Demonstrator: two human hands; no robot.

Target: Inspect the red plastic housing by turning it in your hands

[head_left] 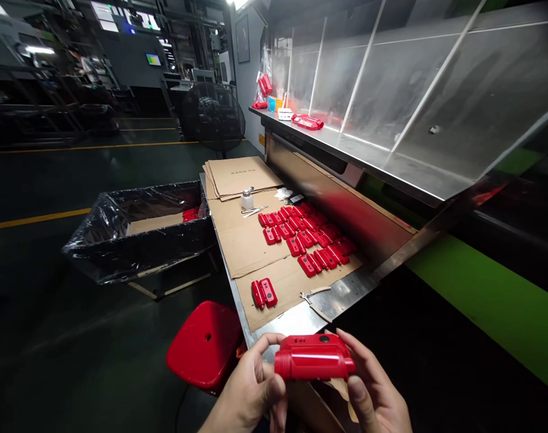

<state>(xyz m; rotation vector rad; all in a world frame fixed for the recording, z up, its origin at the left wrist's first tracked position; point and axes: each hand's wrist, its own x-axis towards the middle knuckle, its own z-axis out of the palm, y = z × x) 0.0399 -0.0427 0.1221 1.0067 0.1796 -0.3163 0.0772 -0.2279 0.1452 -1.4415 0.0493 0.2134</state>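
I hold a glossy red plastic housing (313, 357) low in the view, just off the near corner of the workbench. My left hand (251, 391) grips its left end with thumb and fingers. My right hand (375, 391) holds its right end, thumb under the edge. The part has a round barrel along the front and small holes on top. Two similar red parts (264, 293) lie on the cardboard (247, 240) nearby, and several more (312, 237) are laid in rows farther along.
A red stool (204, 343) stands beside the bench at lower left. A black-lined box (141, 231) holding red parts sits on a stand to the left. A small bottle (247, 198) and tweezers (255, 210) rest on the cardboard. A steel shelf (346, 144) overhangs the bench.
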